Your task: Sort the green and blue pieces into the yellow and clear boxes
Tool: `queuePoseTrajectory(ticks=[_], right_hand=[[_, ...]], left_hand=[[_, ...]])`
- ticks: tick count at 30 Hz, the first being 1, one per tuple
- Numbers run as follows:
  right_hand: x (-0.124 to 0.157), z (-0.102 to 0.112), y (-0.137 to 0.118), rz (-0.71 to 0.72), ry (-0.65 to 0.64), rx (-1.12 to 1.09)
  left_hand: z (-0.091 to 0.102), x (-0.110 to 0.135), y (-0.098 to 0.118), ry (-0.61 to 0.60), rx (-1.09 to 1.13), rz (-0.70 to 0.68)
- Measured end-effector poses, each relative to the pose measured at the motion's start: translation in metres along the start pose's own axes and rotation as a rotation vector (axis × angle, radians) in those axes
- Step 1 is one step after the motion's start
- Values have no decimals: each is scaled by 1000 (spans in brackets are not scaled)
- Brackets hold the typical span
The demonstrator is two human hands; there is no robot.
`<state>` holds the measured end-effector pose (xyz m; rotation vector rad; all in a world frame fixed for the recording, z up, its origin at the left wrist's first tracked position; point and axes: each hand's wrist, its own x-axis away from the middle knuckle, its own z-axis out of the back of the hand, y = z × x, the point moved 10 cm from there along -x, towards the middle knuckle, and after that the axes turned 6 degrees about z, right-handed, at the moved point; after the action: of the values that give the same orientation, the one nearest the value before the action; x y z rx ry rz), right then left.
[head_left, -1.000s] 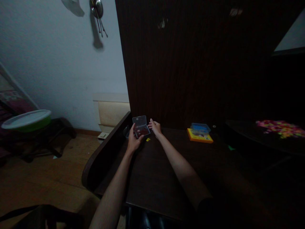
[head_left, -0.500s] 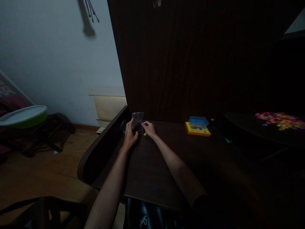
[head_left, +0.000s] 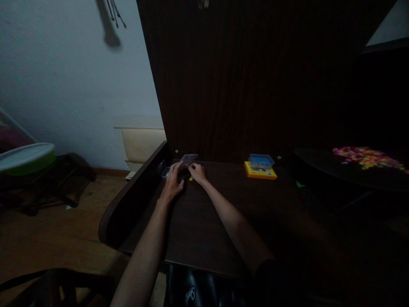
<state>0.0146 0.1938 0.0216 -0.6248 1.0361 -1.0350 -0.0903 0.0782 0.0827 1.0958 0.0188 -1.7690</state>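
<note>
A small clear plastic box with its hinged lid [head_left: 189, 159] raised stands at the back left of the dark table. My left hand [head_left: 173, 184] curls round the left side of this box, covering most of its body. At the box's right side is my right hand [head_left: 197, 173], fingertips pinched together over its opening; what they hold is too small and dark to make out. A tiny yellow piece [head_left: 191, 178] lies on the table just below my right fingers. Left of my left hand sits a second clear box [head_left: 165, 172], partly hidden.
Toward the back right, a clear box with blue inside [head_left: 261, 161] rests on a yellow-orange flat box [head_left: 260, 171]. A dark round surface further right bears many colourful small pieces [head_left: 367, 157]. A raised wooden edge [head_left: 128, 200] bounds the table's left side.
The raised lid now leans further back and to the right. My right hand has come closer to my left, over the box. The whole view has shifted slightly.
</note>
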Motion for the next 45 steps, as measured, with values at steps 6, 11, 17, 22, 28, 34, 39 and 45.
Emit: queuePoseTrajectory(ticks=[6, 11, 17, 22, 28, 34, 39, 45], right_hand=[[4, 3, 1, -18, -14, 26], [7, 5, -1, -8, -20, 30], [9, 4, -3, 14, -30, 23], [7, 4, 0, 10, -33, 28], [6, 1, 4, -10, -36, 27], [6, 3, 2, -19, -35, 18], [7, 4, 0, -20, -36, 10], [9, 3, -2, -7, -46, -8]], left_hand=[[1, -1, 2, -18, 3, -15], [0, -1, 5, -29, 1, -29], [-3, -1, 9, -58, -13, -36], [-3, -1, 9, -63, -17, -35], [-6, 0, 10, -87, -34, -42], [-7, 0, 11, -86, -46, -48], [-7, 1, 12, -74, -49, -64], [-9, 2, 12, -92, -48, -61]])
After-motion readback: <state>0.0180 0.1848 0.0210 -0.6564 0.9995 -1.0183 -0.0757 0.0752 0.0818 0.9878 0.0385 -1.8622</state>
